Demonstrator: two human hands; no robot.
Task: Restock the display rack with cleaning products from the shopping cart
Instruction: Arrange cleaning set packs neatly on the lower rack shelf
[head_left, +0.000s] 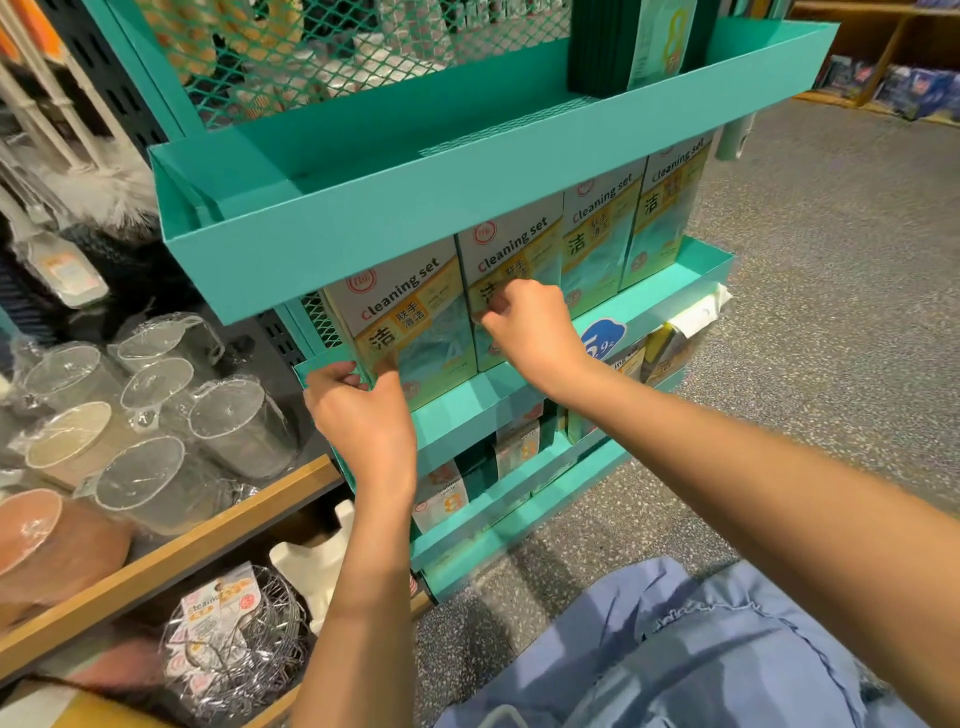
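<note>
Four "Cleaning set" boxes stand on the teal rack's middle shelf, tops hidden behind the upper tray. The left hand grips the leftmost box's lower corner; the right hand pinches the second box's front, fingertips hidden.

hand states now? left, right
Left hand: grips the lower corner of the leftmost box.
Right hand: fingers curled on the front of the second box; grip unclear.

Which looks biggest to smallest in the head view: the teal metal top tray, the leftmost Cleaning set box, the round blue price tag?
1. Teal metal top tray, spanning most of the rack's width.
2. Leftmost Cleaning set box, partly hidden by the tray and the left hand.
3. Round blue price tag, clearly smallest.
</note>
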